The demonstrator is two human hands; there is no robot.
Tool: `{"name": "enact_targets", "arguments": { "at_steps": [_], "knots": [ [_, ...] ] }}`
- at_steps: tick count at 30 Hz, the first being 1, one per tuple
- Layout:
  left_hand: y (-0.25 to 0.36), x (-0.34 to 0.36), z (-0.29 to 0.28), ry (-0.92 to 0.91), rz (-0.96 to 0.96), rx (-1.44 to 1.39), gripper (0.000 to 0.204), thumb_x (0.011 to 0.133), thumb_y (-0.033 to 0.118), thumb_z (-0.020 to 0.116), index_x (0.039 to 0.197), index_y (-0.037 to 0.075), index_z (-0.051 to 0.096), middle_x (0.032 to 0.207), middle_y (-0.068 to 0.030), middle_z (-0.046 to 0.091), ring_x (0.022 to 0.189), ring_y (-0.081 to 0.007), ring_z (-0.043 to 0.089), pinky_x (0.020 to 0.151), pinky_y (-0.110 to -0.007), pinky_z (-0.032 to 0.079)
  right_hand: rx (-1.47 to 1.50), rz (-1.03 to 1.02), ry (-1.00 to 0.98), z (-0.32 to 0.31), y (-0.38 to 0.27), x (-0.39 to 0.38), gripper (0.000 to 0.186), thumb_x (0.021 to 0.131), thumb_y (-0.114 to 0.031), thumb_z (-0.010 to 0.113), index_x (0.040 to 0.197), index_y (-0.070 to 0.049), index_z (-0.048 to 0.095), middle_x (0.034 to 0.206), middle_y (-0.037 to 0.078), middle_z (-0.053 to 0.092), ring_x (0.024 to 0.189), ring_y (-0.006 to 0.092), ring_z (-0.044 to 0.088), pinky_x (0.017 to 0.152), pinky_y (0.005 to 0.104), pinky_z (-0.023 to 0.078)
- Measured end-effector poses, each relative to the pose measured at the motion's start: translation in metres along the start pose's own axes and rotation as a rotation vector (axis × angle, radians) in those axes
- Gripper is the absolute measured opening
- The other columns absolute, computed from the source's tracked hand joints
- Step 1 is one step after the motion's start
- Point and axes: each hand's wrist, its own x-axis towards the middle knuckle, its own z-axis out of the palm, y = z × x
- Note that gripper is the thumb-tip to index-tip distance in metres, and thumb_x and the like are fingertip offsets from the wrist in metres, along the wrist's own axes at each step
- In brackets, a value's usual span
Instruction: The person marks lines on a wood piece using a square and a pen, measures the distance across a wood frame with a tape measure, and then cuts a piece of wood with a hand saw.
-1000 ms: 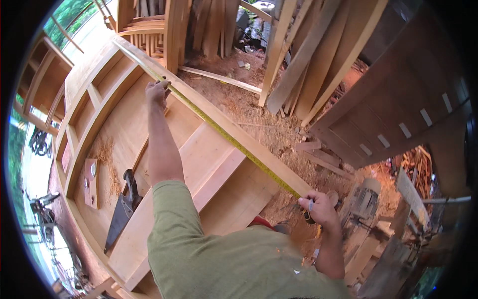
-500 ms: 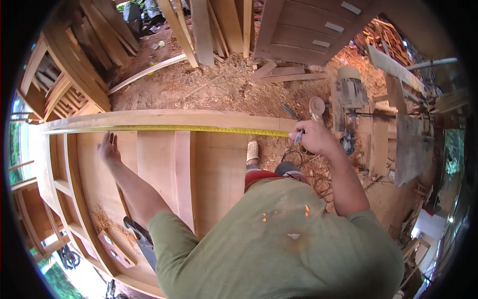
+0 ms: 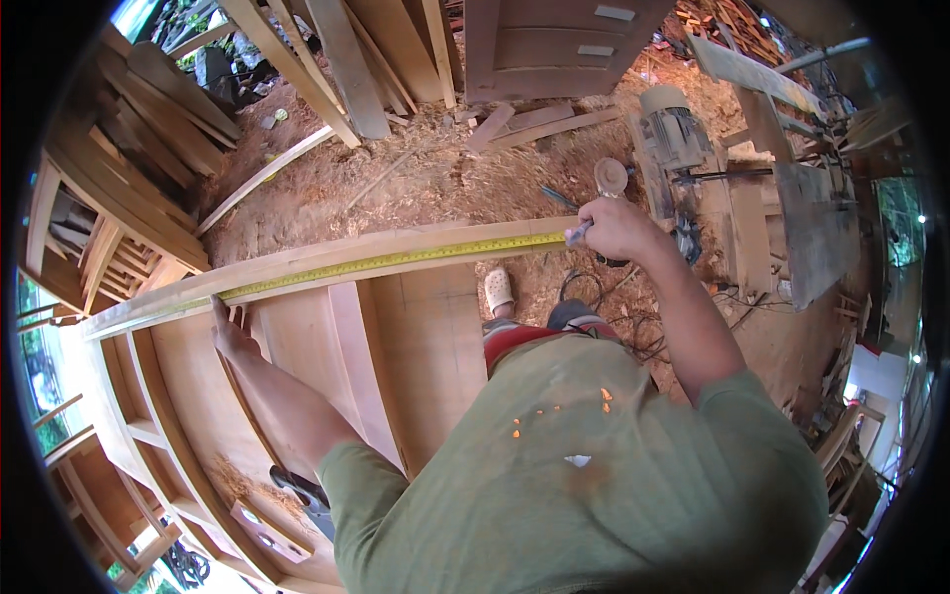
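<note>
A yellow tape measure [image 3: 396,260] lies stretched along a long pale wooden board [image 3: 336,245], the far edge of a large wooden frame. My right hand [image 3: 621,232] is closed on the tape's right end, past the right part of the board. Something small and whitish-blue shows between those fingers, too small to name. Against the board's near edge, by the left stretch of tape, rests my left hand [image 3: 236,332], fingers extended and apart, gripping nothing. Panels and crosspieces of the wooden frame [image 3: 411,346] spread below the tape.
A dark tool [image 3: 302,492] and wood shavings [image 3: 242,480] lie inside the frame at lower left. Beyond the board, sawdust covers the ground, with an electric motor [image 3: 675,127], cables [image 3: 643,346] and leaning planks [image 3: 346,64]. A panelled door [image 3: 554,49] stands at the back.
My left hand has come to the board's near edge, its fingers now beside the tape. The view has shifted, so board and tape slant more. My right hand keeps its hold.
</note>
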Motion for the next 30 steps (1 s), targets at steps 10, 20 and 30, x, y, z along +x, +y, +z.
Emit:
{"name": "enact_targets", "arguments": {
  "at_steps": [10, 20, 30],
  "knots": [
    [-0.004, 0.002, 0.002, -0.03, -0.022, 0.017, 0.066, 0.088, 0.049, 0.073, 0.132, 0.002, 0.059, 0.129, -0.0182, 0.058, 0.092, -0.026, 0.065, 0.076, -0.034, 0.059, -0.051, 0.076, -0.028, -0.009, -0.01, -0.004, 0.033, 0.085, -0.038, 0.073, 0.096, -0.006, 0.074, 0.097, 0.02, 0.071, 0.094, 0.036, 0.068, 0.083, 0.0442, 0.052],
    [-0.01, 0.003, 0.001, -0.001, 0.001, 0.006, 0.071, 0.085, 0.051, 0.076, 0.129, -0.002, 0.058, 0.13, -0.0206, 0.057, 0.095, -0.0278, 0.066, 0.073, -0.034, 0.06, -0.045, 0.081, -0.022, -0.012, -0.011, -0.008, 0.026, 0.085, -0.032, 0.072, 0.096, -0.008, 0.074, 0.099, 0.019, 0.071, 0.096, 0.0361, 0.068, 0.086, 0.0449, 0.053],
    [-0.024, -0.034, 0.014, 0.257, 0.381, 0.727, 0.079, 0.076, 0.05, 0.085, 0.108, -0.018, 0.061, 0.109, -0.028, 0.065, 0.097, -0.0333, 0.062, 0.087, -0.04, 0.05, -0.039, 0.049, -0.005, -0.007, -0.007, -0.007, 0.029, 0.085, -0.035, 0.069, 0.101, -0.012, 0.076, 0.104, 0.017, 0.072, 0.1, 0.0335, 0.069, 0.09, 0.0435, 0.053]
  ]
}}
